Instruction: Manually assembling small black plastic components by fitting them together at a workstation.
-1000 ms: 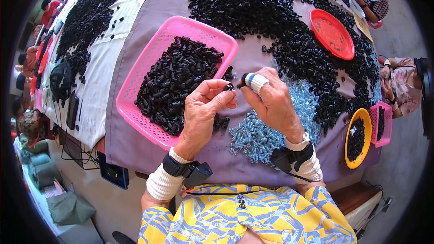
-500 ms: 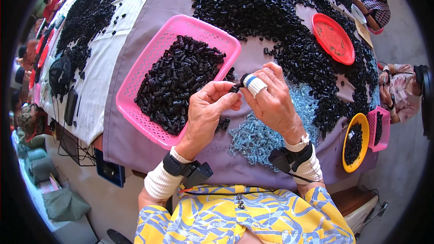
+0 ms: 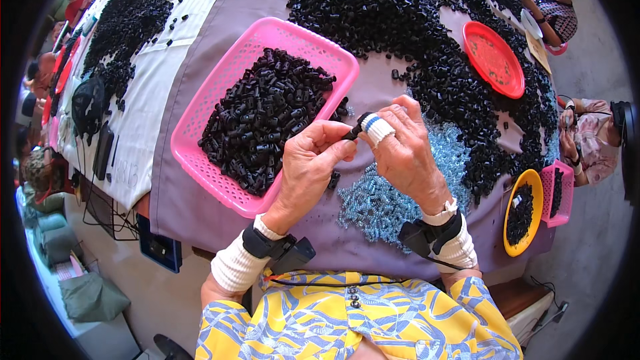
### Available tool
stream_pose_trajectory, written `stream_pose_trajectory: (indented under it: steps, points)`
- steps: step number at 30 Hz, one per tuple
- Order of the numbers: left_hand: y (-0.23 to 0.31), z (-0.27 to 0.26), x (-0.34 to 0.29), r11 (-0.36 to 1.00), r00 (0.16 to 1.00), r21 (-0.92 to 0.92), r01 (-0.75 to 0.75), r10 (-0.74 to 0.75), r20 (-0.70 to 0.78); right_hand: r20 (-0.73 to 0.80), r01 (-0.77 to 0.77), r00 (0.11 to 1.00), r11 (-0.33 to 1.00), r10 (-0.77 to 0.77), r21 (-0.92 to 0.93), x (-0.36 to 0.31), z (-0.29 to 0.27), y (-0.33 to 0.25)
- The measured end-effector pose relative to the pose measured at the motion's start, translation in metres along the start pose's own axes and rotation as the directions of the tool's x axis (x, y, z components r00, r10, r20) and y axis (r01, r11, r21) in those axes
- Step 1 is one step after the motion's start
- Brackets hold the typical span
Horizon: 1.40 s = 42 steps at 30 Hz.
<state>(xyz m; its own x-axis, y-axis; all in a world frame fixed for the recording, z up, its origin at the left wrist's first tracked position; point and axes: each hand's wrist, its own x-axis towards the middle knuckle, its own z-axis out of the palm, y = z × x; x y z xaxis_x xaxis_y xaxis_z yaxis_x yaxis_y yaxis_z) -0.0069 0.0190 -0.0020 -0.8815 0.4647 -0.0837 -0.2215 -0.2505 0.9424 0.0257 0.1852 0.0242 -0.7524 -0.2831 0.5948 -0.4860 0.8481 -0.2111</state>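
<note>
My left hand point(image 3: 307, 163) pinches a small black plastic part point(image 3: 351, 133) between thumb and forefinger. Against its other end press the fingers of my right hand point(image 3: 403, 143), which has a white and blue knitted sleeve point(image 3: 377, 128) around one finger. The part's exact shape is partly hidden by the fingertips. Left of both hands, a pink perforated basket point(image 3: 217, 192) holds a heap of similar black parts point(image 3: 257, 120). Below my right hand spreads a pile of small pale-blue, shiny coil springs point(image 3: 380, 203) on the table.
Loose black parts point(image 3: 373, 17) cover much of the mauve tablecloth point(image 3: 193, 217) beyond my hands. A red plate point(image 3: 493, 60) lies at far right; a yellow bowl point(image 3: 531, 230) and a smaller pink basket point(image 3: 565, 190) stand nearer. Other people sit around the tables.
My fingers have shifted slightly around the black part, and more of it shows between the hands. Both hands stay in nearly the same place.
</note>
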Motion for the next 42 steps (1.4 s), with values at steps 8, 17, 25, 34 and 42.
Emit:
stream_pose_trajectory:
  steps: [8, 17, 25, 34, 42]
  points:
    - [0.001, -0.001, 0.001, 1.000, 1.000, 0.017, 0.017, -0.017, 0.000, 0.006, -0.083, 0.997, 0.993, 0.083, 0.087, 0.000, -0.001, -0.002]
    - [0.002, -0.005, 0.000, 0.995, 0.998, 0.079, 0.059, -0.058, -0.008, 0.081, -0.083, 0.994, 0.989, 0.073, 0.125, -0.004, 0.001, -0.002]
    - [0.004, -0.003, -0.002, 0.992, 0.997, 0.105, 0.073, -0.071, -0.027, 0.043, -0.064, 0.997, 0.992, 0.060, 0.105, -0.010, 0.006, -0.002]
    - [0.006, -0.001, -0.003, 0.986, 0.997, 0.152, 0.070, -0.072, 0.006, 0.057, -0.060, 0.997, 0.986, 0.051, 0.158, -0.010, -0.001, 0.002]
    - [0.013, -0.003, -0.002, 0.986, 0.982, 0.060, 0.155, -0.161, 0.100, -0.016, -0.084, 0.995, 0.944, 0.094, 0.318, -0.012, -0.001, 0.009]
